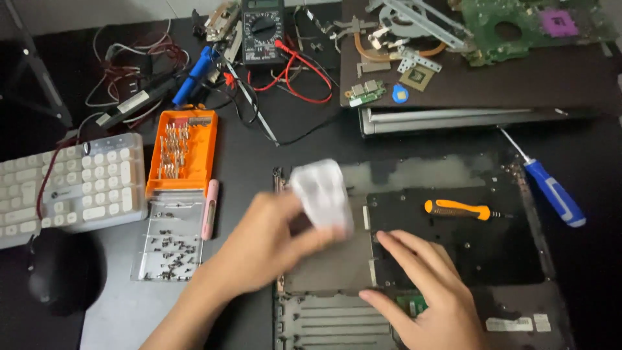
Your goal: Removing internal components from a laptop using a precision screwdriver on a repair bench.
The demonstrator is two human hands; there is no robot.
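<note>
Head view: bench stock, large to small

Opened laptop chassis (414, 259) lies flat at centre. White keyboard (71, 185) sits at the left edge. Orange bit case (183, 152) stands beside it. Right hand (431, 291), fingers spread flat, presses on the chassis. Left hand (262, 243), fingers clamped on a blurred white cloth (322, 194), holds it over the chassis. Orange-handled screwdriver (461, 209) rests on the chassis; blue-handled screwdriver (551, 188) lies just beside it.

A single head-worn camera looks steeply down, close over the dark worktable (259, 149).
</note>
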